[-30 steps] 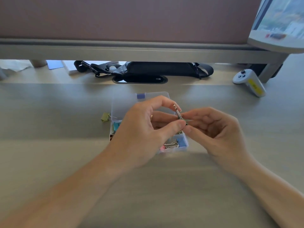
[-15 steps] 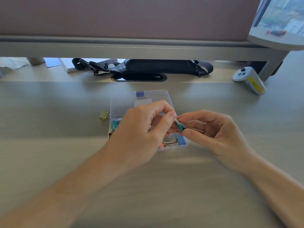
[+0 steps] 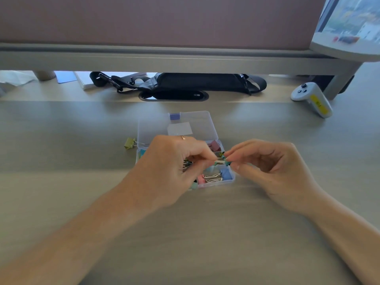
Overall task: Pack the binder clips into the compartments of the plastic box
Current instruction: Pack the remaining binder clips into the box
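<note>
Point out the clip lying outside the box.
The yellow-green clip on the desk, left of the box. The others lie inside it, except a teal one pinched between the left hand and right hand.

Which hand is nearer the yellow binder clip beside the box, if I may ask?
Left. The left hand sits just right of the yellow binder clip; the right hand lies farther right.

Loose clip (image 3: 130, 143) left of box (image 3: 207, 124) (lid behind); controller (image 3: 311, 98) far right
</note>
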Demonstrator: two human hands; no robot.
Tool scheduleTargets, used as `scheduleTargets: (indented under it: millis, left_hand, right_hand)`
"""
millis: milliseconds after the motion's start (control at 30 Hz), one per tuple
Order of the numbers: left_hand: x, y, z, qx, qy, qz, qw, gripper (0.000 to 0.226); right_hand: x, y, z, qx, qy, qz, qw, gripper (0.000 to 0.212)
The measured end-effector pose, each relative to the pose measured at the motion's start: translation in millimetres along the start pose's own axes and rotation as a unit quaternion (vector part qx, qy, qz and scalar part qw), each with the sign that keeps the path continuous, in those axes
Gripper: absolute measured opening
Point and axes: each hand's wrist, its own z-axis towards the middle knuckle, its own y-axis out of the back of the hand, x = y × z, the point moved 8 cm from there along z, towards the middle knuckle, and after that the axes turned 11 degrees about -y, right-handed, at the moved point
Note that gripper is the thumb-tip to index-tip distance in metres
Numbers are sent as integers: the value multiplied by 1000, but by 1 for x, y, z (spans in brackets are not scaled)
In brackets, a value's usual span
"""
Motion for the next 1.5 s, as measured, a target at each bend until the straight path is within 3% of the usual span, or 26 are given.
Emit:
scheduleTargets:
  millis: [133, 367, 733, 933, 1200, 1500]
  left_hand:
    - [-1, -14, -2, 65, -44, 63, 995, 11]
    - [-6, -21, -7, 111, -64, 126, 984, 32]
    - [-10, -26, -10, 127, -80, 196, 969, 17]
    - [-10, -26, -11, 118, -91, 209, 967, 15]
    - [-8, -24, -12, 108, -91, 201, 969, 18]
    - [-12, -26, -14, 104, -124, 222, 962, 16]
  right_hand:
    - [6, -3, -3, 24, 50, -175, 983, 16]
    - [19, -7, -9, 26, 145, -280, 949, 11]
    - [13, -13, -12, 39, 186, -287, 939, 17]
    - [13, 5, -10, -26, 154, -271, 950, 7]
    - [14, -8, -16, -5, 235, -310, 921, 8]
    - [12, -10, -17, 1, 239, -303, 923, 11]
